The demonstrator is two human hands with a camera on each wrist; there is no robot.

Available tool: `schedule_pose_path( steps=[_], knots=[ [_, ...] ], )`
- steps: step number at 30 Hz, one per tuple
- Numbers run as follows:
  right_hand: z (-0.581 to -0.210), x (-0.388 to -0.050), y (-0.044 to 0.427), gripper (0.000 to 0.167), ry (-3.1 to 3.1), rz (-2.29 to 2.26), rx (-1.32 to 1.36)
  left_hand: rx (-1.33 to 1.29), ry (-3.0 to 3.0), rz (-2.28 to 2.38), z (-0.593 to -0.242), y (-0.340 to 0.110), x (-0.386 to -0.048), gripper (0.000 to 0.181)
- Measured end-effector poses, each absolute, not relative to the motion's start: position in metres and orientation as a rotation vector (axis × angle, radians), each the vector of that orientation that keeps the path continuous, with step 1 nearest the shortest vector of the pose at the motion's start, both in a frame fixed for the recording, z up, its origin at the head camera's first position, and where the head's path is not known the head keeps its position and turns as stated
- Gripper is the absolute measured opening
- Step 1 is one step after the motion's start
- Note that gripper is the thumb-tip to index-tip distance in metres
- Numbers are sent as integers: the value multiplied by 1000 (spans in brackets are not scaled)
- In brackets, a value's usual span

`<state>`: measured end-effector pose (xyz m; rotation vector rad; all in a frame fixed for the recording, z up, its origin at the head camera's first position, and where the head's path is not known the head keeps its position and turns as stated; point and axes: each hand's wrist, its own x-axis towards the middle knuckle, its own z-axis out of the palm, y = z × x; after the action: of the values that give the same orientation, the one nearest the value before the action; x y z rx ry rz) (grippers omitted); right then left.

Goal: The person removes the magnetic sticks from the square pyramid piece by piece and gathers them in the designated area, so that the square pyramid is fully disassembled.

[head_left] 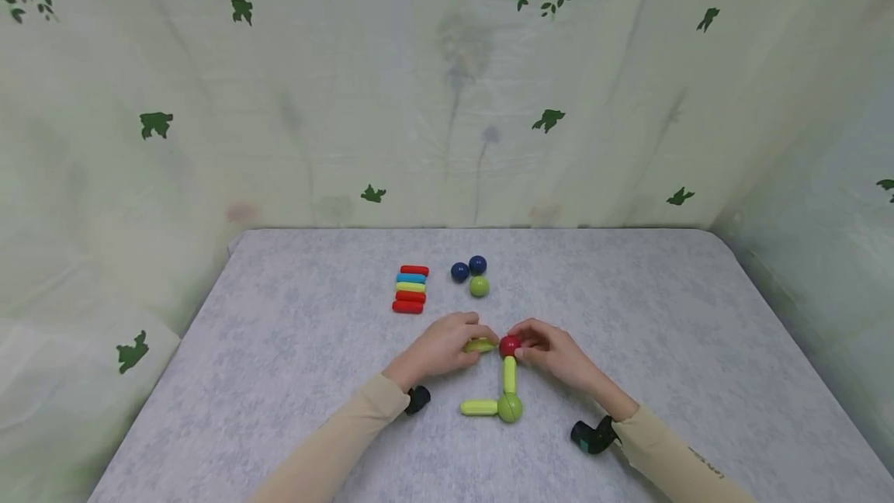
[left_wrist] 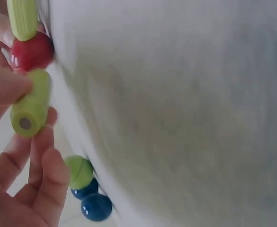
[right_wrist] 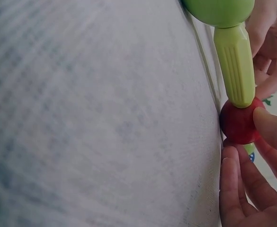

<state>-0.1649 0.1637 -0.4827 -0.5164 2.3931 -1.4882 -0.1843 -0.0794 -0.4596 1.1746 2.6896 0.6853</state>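
Note:
In the left wrist view a short yellow-green rod (left_wrist: 38, 101) with a grey disc in its end is pinched between the thumb and fingers of my left hand (head_left: 447, 345). Its far end meets or nearly meets a red ball (head_left: 510, 345); I cannot tell which. My right hand (head_left: 556, 355) holds that ball with thumb and fingers. From the red ball a second yellow-green rod (right_wrist: 235, 66) runs to a green ball (head_left: 510, 407) closer to me. A third yellow-green rod (head_left: 479, 407) extends left from the green ball, lying on the table.
Several rods in red, blue and yellow-green lie in a stack-like row, with a red rod (head_left: 408, 307) nearest me. Right of them sit two dark blue balls (head_left: 459, 272) and a lone green ball (head_left: 479, 286). The grey table (head_left: 628, 293) ends at a leaf-print curtain (head_left: 391, 99).

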Motion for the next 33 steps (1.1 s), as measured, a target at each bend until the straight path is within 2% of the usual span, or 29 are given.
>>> schedule_pose_path(
  steps=[6, 21, 33],
  knots=[
    [-482, -165, 163, 25, 2414, -1471, -507, 1113, 2670, 737, -459, -88, -183, 29],
    [-481, -164, 164, 26, 2427, -1462, -530, 903, 2636, 1043, -457, -142, -182, 32],
    [-482, -164, 164, 25, 2424, -1472, -528, 781, 2776, 1036, -463, -178, -188, 32]
  ],
)
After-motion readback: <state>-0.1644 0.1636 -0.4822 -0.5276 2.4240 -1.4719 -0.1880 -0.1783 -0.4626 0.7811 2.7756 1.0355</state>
